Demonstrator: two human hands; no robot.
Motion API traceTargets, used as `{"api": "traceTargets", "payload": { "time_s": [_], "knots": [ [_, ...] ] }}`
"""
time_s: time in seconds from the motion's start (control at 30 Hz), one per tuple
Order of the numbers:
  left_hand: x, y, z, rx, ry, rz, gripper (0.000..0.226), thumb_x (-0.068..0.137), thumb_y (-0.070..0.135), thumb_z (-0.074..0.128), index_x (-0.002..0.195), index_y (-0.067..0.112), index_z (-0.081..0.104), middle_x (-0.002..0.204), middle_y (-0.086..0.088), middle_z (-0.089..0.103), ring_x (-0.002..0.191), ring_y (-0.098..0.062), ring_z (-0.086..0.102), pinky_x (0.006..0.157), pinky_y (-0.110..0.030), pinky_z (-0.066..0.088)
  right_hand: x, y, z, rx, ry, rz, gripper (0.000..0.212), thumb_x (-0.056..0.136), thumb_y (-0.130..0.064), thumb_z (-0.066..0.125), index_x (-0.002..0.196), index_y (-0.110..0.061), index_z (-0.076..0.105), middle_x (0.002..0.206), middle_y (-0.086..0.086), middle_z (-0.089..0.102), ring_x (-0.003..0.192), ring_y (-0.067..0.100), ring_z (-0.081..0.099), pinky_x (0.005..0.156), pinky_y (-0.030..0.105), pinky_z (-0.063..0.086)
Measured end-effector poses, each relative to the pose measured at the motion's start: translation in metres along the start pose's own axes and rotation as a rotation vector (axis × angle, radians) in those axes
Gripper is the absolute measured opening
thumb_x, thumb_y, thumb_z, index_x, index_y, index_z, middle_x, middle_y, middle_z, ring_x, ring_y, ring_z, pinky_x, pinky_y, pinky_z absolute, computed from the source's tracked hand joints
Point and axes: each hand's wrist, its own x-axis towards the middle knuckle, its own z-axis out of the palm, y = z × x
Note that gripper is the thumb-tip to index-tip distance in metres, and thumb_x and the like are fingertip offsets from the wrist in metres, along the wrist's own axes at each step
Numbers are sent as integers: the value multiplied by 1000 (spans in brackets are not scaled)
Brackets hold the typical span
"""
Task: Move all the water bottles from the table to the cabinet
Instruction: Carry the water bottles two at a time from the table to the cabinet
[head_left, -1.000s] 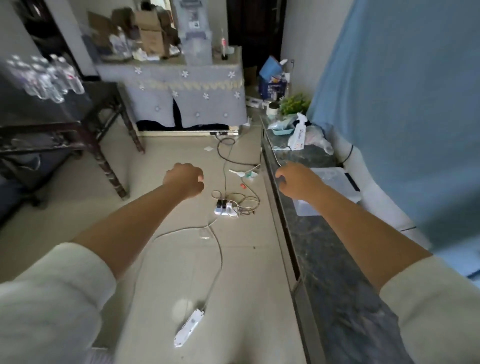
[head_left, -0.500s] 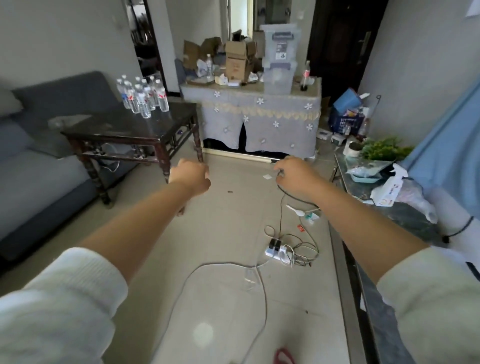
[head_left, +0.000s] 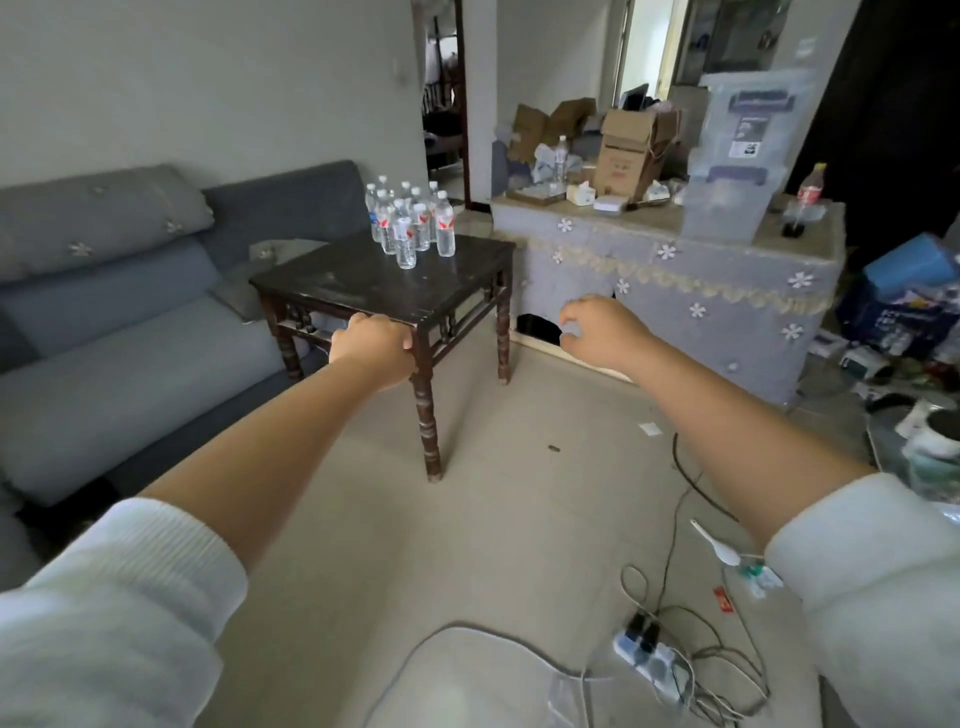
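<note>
While both arms reach forward with pale sleeves pushed up, the left hand (head_left: 375, 347) shows as a fist in front of the near corner of the dark wooden table (head_left: 363, 291); its fingers are curled inward and nothing is seen in them, and whether it touches the table edge cannot be told. To the right of the table, the right hand (head_left: 597, 332) hangs in the air with fingers loosely bent and thumb apart, holding nothing. Clear water bottles (head_left: 408, 223), roughly 9 or 10 with white caps and red-marked labels, stand upright in a tight cluster on the far corner of the table. Left of the table runs a grey-blue sofa (head_left: 119, 306). Right of the table and beyond it stands a low surface under a grey cloth with white flowers (head_left: 675, 270), bearing cardboard boxes (head_left: 631, 145), clear plastic bins (head_left: 732, 176) and a red-labelled bottle (head_left: 810, 189). On the pale floor nearer than the table lies a white power strip (head_left: 647, 657) amid tangled cables.
</note>
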Motion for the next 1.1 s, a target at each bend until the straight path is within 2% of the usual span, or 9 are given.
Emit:
{"api": "traceTargets", "payload": {
  "time_s": [0.17,0.3,0.47,0.6,0.7,0.9,1.1],
  "knots": [
    [75,-28,5,7,2,-67,33,92,28,50,122,18,60,129,-10,54,127,-32,41,101,-44,40,95,-11,25,62,-13,-53,33,90,-15,52,122,-6,58,128,17,53,119,32,50,99,35,41],
    [142,-57,8,22,-2,-81,35,93,24,47,126,19,56,131,-9,52,128,-32,39,101,-43,40,165,-18,39,55,-14,-48,34,91,-13,50,124,-7,57,130,17,52,121,32,48,100,34,39],
    [235,-93,12,36,-22,-44,37,94,22,44,129,17,54,134,-9,51,130,-31,38,102,-43,40,258,-29,55,68,21,-18,34,91,-11,50,123,-6,58,130,19,53,122,32,48,104,37,40],
    [311,-114,23,35,-53,-14,37,94,24,45,129,18,54,134,-9,51,129,-30,39,103,-43,40,328,-34,65,48,19,18,34,91,-10,51,124,-5,58,130,20,54,120,33,50,100,36,40],
    [358,-119,33,29,-74,16,36,94,24,45,128,19,55,135,-8,50,130,-31,37,104,-44,38,368,-27,73,23,-17,57,33,90,-9,52,122,-2,58,129,22,54,118,35,50,97,36,41],
    [457,-117,49,48,-87,60,36,94,25,46,128,18,55,135,-8,49,130,-30,38,105,-43,37,457,1,91,-3,-67,96,35,91,-11,51,124,-2,56,133,21,52,123,35,48,102,39,42],
    [580,-105,66,36,-94,13,36,93,24,46,127,17,56,134,-8,49,129,-30,38,104,-43,37,578,42,108,-24,-95,45,36,91,-14,51,126,-5,55,132,19,52,122,32,49,101,37,43]
  ]
}}
